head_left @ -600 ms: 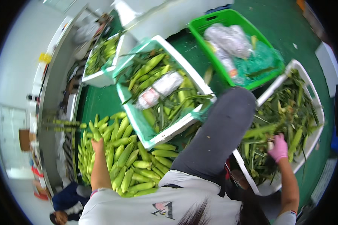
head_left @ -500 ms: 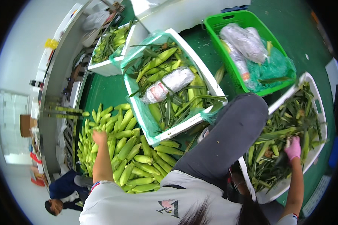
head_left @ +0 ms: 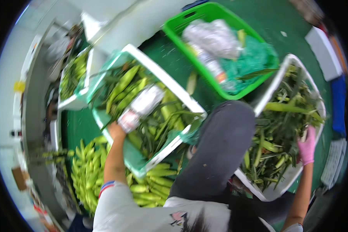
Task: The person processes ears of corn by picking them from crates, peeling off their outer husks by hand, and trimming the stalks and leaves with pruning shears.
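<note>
My bare left hand [head_left: 115,129] is at the left side of a white foam box [head_left: 164,80] lined with green plastic. Its fingers are blurred and partly hidden beside a clear-wrapped bundle [head_left: 141,107] that lies on green corn ears [head_left: 123,85] and loose leaves in the box. My right hand [head_left: 307,146], in a pink glove, is closed at the right side of a white crate [head_left: 294,62] full of stripped husks and leaves [head_left: 274,127]. A small pale piece shows at its fingers, too unclear to name.
A heap of husked-down corn ears [head_left: 91,170] lies on the green floor at the left. A green basket [head_left: 220,9] holding wrapped bundles and green plastic stands at the far side. Another foam box [head_left: 71,102] with corn is at the far left, near metal shelving [head_left: 38,96]. My bent knee [head_left: 220,135] rises between box and crate.
My left hand has gone from over the corn heap to the foam box. My right hand stays at the crate. The whole view has shifted and turned.
</note>
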Demonstrator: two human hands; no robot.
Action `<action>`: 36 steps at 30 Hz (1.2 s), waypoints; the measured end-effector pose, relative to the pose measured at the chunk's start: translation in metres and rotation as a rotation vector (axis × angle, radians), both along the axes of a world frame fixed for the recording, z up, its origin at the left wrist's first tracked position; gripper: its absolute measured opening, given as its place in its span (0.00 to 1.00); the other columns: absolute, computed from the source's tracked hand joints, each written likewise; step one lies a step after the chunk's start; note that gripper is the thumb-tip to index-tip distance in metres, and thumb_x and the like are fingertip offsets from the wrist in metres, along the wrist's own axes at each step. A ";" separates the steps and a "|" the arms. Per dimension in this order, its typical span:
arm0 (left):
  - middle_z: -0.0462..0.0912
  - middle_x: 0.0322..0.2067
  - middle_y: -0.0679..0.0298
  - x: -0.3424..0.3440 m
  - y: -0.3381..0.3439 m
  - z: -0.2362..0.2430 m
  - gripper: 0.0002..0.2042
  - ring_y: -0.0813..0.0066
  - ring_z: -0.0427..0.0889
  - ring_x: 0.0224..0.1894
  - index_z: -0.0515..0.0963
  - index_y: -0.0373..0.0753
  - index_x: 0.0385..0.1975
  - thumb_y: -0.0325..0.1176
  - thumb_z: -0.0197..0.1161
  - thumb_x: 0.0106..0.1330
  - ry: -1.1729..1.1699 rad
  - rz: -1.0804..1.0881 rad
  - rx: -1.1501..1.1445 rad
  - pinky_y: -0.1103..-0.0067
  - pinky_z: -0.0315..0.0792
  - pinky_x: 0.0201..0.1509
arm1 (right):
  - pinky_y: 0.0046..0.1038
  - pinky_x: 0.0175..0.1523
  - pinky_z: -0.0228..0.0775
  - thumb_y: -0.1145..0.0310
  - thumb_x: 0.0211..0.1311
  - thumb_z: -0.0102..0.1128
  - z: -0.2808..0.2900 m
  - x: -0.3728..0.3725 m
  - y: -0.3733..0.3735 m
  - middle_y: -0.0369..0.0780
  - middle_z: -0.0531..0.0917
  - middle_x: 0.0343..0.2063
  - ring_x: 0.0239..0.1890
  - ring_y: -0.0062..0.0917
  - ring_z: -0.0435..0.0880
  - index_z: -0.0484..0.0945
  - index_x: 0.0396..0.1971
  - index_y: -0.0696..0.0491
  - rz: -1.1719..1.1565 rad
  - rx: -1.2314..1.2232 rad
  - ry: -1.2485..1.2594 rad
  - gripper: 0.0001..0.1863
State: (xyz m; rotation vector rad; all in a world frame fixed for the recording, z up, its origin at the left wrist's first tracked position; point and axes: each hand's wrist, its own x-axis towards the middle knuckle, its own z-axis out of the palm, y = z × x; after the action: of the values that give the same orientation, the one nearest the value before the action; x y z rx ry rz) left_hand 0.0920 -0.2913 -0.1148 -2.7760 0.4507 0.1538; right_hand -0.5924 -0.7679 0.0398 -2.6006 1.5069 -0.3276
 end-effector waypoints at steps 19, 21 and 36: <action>0.80 0.30 0.44 -0.139 -0.086 0.076 0.18 0.42 0.79 0.34 0.71 0.36 0.45 0.40 0.63 0.62 -0.225 -0.140 -1.015 0.62 0.71 0.38 | 0.25 0.43 0.68 0.76 0.47 0.63 -0.020 0.020 0.184 0.38 0.74 0.35 0.34 0.22 0.73 0.69 0.48 0.59 -0.374 0.570 -0.662 0.24; 0.81 0.23 0.51 -0.115 -0.134 0.125 0.17 0.48 0.80 0.25 0.75 0.41 0.41 0.46 0.63 0.59 -0.355 -0.313 -0.839 0.62 0.72 0.29 | 0.25 0.45 0.69 0.73 0.47 0.64 -0.034 0.006 0.187 0.38 0.75 0.35 0.36 0.22 0.74 0.71 0.47 0.59 -0.334 0.490 -0.573 0.24; 0.84 0.38 0.50 -0.011 -0.483 0.417 0.31 0.55 0.83 0.43 0.80 0.37 0.42 0.62 0.56 0.57 -0.410 -0.876 -0.842 0.67 0.75 0.46 | 0.35 0.55 0.66 0.73 0.39 0.67 -0.007 0.014 0.187 0.48 0.73 0.44 0.47 0.43 0.74 0.68 0.49 0.59 -0.297 0.374 -0.447 0.31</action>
State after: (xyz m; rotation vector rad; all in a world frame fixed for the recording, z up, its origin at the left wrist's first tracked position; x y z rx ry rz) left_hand 0.0810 -0.7745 0.3025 -2.8533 1.8598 -0.9807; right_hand -0.5786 -0.5809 0.0325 -1.8673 1.5964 -0.5509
